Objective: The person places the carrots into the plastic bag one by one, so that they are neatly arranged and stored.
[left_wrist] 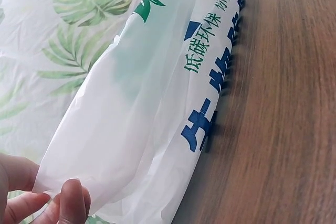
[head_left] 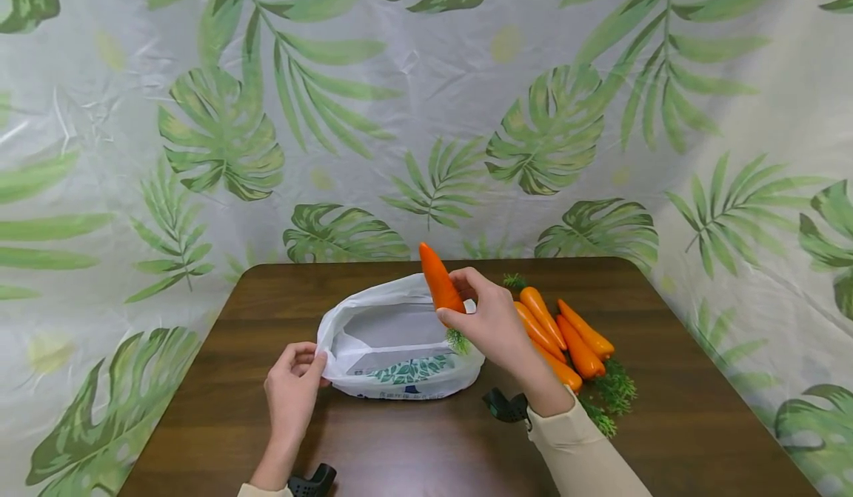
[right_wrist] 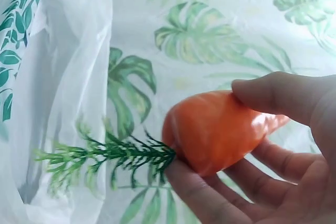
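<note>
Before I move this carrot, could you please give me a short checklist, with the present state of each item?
1. Right grip on the carrot: ok, held between thumb and fingers.
2. Left grip on the bag: ok, pinching its rim.
3. Bag mouth open: ok, spread wide.
4. Carrot inside the bag: not ok, held up outside it.
5. Bag fully empty: cannot tell, the front wall hides part of the inside.
</note>
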`<action>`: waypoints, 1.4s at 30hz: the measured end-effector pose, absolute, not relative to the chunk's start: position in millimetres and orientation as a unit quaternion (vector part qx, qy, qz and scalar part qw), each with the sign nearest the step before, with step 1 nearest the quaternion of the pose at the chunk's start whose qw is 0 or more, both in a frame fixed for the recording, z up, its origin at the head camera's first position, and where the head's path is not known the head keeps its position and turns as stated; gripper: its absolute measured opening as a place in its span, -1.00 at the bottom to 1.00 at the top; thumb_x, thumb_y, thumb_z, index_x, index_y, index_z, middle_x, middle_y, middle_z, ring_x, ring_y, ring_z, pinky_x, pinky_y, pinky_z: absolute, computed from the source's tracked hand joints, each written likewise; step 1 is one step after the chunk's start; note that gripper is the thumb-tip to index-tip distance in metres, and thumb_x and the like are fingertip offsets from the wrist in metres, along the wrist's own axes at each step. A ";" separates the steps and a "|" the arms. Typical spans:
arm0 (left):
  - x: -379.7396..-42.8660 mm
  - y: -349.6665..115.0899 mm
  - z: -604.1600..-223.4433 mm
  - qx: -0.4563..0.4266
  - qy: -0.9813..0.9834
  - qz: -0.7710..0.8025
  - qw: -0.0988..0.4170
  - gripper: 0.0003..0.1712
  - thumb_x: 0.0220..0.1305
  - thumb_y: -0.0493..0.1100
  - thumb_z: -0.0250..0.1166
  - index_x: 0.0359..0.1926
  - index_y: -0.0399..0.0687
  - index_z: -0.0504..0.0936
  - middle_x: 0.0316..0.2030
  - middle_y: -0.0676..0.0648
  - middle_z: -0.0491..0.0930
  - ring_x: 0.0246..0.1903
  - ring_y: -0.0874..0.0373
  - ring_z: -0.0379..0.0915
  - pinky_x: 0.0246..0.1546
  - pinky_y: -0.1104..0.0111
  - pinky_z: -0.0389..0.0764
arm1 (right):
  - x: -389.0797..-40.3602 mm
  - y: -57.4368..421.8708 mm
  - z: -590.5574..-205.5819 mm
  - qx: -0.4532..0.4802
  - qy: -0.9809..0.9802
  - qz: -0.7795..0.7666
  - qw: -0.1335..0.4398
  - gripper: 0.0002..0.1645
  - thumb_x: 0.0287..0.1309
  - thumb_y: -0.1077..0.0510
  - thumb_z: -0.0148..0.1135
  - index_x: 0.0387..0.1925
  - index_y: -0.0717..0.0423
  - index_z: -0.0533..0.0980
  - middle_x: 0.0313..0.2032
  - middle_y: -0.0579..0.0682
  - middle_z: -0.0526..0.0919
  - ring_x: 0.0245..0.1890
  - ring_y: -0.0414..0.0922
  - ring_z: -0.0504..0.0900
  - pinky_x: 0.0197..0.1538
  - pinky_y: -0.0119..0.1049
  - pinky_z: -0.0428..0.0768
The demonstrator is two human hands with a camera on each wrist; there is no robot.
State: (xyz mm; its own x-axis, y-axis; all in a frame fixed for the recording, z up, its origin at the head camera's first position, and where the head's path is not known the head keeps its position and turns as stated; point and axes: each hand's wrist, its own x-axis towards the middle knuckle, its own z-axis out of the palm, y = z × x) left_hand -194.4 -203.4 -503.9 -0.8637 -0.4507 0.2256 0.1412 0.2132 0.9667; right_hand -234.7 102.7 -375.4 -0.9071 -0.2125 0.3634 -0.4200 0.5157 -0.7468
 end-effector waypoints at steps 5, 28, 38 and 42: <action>-194.4 -203.9 -504.4 0.107 -0.741 -0.619 0.239 -0.82 0.28 -0.25 0.42 -0.14 -0.20 0.66 -0.32 -0.24 0.62 -0.49 0.09 0.63 -0.54 0.33 0.74 | -248.3 91.1 -384.9 0.200 -0.851 0.468 0.128 -0.51 0.09 0.14 0.53 0.04 -0.14 0.53 -0.14 -0.19 0.65 -0.12 -0.18 0.61 -0.16 -0.24 0.70; -196.4 -199.9 -504.9 0.098 -0.731 -0.628 0.249 -0.88 0.29 -0.29 0.39 -0.19 -0.20 0.64 -0.37 -0.21 0.60 -0.55 0.11 0.61 -0.59 0.29 0.73 | -274.5 56.1 -449.2 0.299 -0.913 0.275 0.033 -0.58 0.03 0.12 0.53 -0.05 -0.11 0.60 -0.24 -0.23 0.63 -0.31 -0.24 0.55 -0.20 -0.33 0.62; -195.7 -197.8 -504.7 0.098 -0.725 -0.633 0.255 -0.90 0.29 -0.31 0.39 -0.20 -0.21 0.63 -0.39 -0.23 0.59 -0.55 0.11 0.62 -0.59 0.27 0.73 | -276.7 64.6 -449.7 0.333 -0.919 0.211 -0.016 -0.67 0.00 0.11 0.53 -0.14 -0.13 0.64 -0.31 -0.20 0.65 -0.39 -0.23 0.53 -0.28 -0.34 0.56; -195.5 -198.6 -504.9 0.098 -0.723 -0.633 0.259 -0.90 0.29 -0.31 0.38 -0.21 -0.21 0.63 -0.40 -0.23 0.59 -0.56 0.11 0.62 -0.60 0.25 0.73 | -275.7 67.2 -448.7 0.336 -0.921 0.193 -0.038 -0.67 0.01 0.09 0.53 -0.14 -0.13 0.66 -0.33 -0.22 0.64 -0.40 -0.24 0.52 -0.27 -0.33 0.56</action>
State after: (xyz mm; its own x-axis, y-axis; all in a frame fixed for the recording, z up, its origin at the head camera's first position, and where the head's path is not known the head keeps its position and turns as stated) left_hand -195.5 -198.6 -504.9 -0.8462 -0.4699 0.2512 0.1870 0.1795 0.9658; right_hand -275.7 67.2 -448.7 -0.7712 -0.6338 0.0594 -0.6045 0.6999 -0.3804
